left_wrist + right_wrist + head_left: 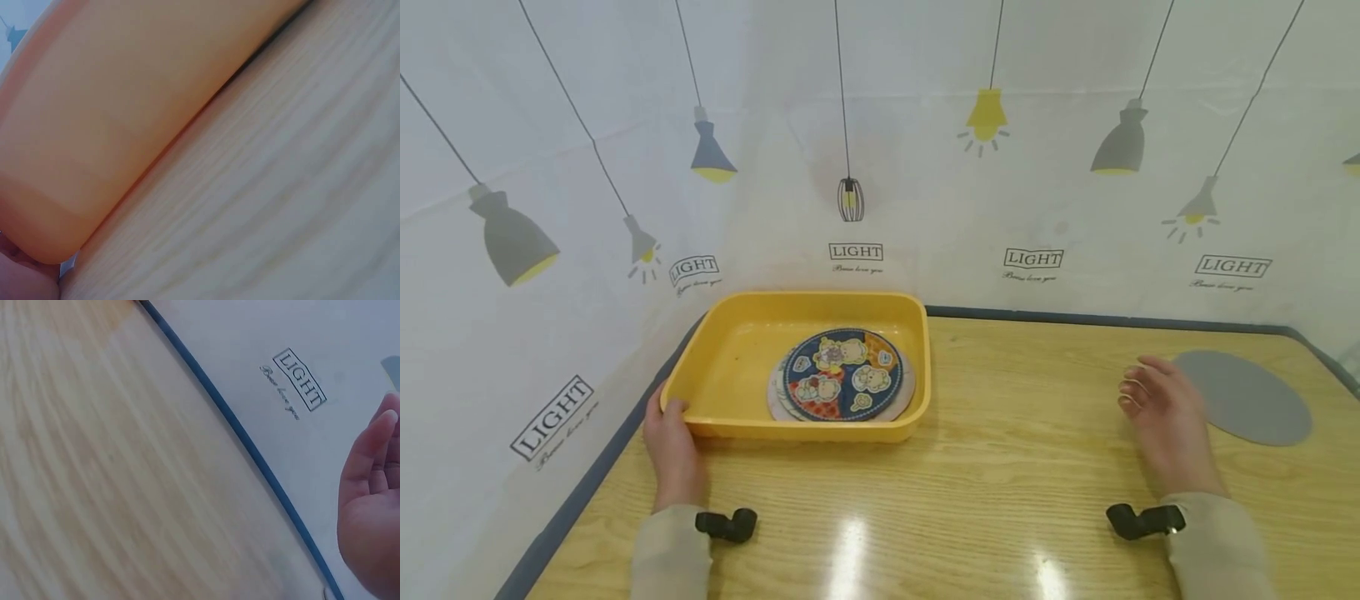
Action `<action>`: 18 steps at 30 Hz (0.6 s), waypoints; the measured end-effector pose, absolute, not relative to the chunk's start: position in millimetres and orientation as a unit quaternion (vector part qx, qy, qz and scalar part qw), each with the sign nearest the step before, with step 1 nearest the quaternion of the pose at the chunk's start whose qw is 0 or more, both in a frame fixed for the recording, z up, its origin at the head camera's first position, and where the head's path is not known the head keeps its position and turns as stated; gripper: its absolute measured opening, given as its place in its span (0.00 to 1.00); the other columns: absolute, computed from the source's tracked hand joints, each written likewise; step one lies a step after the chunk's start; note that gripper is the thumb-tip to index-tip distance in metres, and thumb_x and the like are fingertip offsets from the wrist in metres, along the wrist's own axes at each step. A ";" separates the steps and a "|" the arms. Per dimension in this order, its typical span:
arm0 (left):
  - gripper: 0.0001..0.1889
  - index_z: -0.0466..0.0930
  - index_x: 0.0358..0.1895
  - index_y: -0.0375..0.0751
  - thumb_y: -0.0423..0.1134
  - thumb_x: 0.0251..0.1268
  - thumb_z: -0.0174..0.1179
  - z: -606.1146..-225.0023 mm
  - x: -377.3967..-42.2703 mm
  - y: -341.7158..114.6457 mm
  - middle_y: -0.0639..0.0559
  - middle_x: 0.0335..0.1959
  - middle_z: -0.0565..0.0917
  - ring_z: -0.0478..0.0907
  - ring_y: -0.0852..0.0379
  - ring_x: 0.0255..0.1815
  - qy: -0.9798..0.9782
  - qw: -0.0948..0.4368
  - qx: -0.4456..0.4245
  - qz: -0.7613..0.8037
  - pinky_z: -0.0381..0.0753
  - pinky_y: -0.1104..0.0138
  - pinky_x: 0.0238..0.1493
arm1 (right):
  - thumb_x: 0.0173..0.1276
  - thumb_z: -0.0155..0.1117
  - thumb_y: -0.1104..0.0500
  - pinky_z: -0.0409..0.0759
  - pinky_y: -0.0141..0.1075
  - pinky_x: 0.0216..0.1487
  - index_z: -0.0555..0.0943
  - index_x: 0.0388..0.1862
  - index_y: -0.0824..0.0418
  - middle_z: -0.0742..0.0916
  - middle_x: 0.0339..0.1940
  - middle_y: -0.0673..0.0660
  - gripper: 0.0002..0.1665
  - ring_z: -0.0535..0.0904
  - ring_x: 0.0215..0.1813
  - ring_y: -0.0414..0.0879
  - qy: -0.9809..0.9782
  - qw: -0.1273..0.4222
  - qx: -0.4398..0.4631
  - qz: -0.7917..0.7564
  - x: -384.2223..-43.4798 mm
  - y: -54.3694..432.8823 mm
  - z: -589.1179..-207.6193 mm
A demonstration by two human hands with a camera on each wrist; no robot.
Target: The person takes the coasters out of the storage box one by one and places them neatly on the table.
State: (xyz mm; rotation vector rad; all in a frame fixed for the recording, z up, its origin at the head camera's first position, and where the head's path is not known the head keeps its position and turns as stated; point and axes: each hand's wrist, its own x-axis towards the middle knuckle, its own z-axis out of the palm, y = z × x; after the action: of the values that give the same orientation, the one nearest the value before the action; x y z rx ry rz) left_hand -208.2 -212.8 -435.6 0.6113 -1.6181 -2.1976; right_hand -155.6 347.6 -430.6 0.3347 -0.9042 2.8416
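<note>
At the near left corner of a yellow plastic tray (805, 431), my left hand (673, 450) grips the rim, thumb at the inner edge. In the left wrist view the tray's side wall (125, 119) slants across, and only a bit of the hand shows at the lower left. Inside the tray lies a round blue mat with cartoon bears (847, 377), over a paler round piece (904, 404) that peeks out around it. On the right, my right hand (1168, 425) is held over the table with loosely bent fingers and nothing in them, beside a grey oval mat (1255, 396).
The wooden table (1000, 467) has a dark blue edge strip (1075, 319) along its back. Behind it stands a white curtain-like backdrop (917, 167) printed with lamps and the word LIGHT. Each wrist carries a small black camera mount (727, 525).
</note>
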 end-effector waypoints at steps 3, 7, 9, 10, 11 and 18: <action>0.26 0.59 0.65 0.52 0.36 0.62 0.38 -433.7 -207.3 -212.5 0.55 0.63 0.60 0.60 0.58 0.60 -0.573 0.169 0.219 -0.771 0.58 0.67 0.59 | 0.71 0.32 0.70 0.75 0.40 0.34 0.72 0.45 0.68 0.82 0.36 0.63 0.18 0.77 0.34 0.53 -0.307 0.064 0.122 0.942 -156.5 339.2 -426.1; 0.26 0.59 0.65 0.52 0.36 0.62 0.38 -433.4 -207.5 -212.1 0.55 0.63 0.60 0.60 0.58 0.60 -0.575 0.166 0.222 -0.770 0.58 0.66 0.59 | 0.71 0.31 0.69 0.75 0.39 0.35 0.72 0.45 0.68 0.81 0.36 0.62 0.18 0.77 0.35 0.52 -0.307 0.052 0.132 0.941 -158.8 329.6 -422.6; 0.26 0.59 0.65 0.52 0.35 0.62 0.38 -433.4 -207.9 -211.8 0.55 0.63 0.60 0.60 0.58 0.60 -0.576 0.168 0.218 -0.770 0.59 0.66 0.59 | 0.71 0.32 0.69 0.75 0.38 0.35 0.72 0.45 0.67 0.81 0.36 0.62 0.18 0.77 0.35 0.52 -0.314 0.050 0.132 0.939 -160.7 324.7 -420.6; 0.26 0.59 0.65 0.51 0.35 0.61 0.38 -433.5 -207.9 -211.4 0.55 0.63 0.61 0.60 0.58 0.60 -0.575 0.169 0.216 -0.771 0.59 0.66 0.59 | 0.71 0.32 0.68 0.75 0.38 0.35 0.72 0.45 0.67 0.81 0.36 0.61 0.17 0.77 0.35 0.51 -0.319 0.049 0.130 0.937 -161.7 321.8 -419.4; 0.26 0.60 0.65 0.50 0.35 0.61 0.38 -433.7 -208.0 -211.3 0.54 0.63 0.61 0.60 0.57 0.60 -0.576 0.171 0.214 -0.770 0.59 0.66 0.59 | 0.71 0.33 0.68 0.75 0.37 0.35 0.72 0.45 0.66 0.81 0.36 0.61 0.16 0.77 0.34 0.51 -0.329 0.049 0.127 0.935 -162.6 318.4 -418.1; 0.25 0.62 0.63 0.49 0.34 0.61 0.37 -433.6 -207.6 -212.0 0.54 0.61 0.63 0.62 0.56 0.59 -0.568 0.179 0.210 -0.775 0.61 0.65 0.58 | 0.70 0.39 0.66 0.75 0.35 0.33 0.73 0.44 0.64 0.80 0.34 0.58 0.12 0.76 0.32 0.48 -0.376 0.050 0.099 0.920 -168.6 286.3 -408.3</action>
State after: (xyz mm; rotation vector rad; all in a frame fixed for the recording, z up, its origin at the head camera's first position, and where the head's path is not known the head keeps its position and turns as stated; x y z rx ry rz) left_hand -207.6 -212.0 -433.6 0.5924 -1.6073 -2.1924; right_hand -168.6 286.3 -408.3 0.3004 -1.1442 2.8027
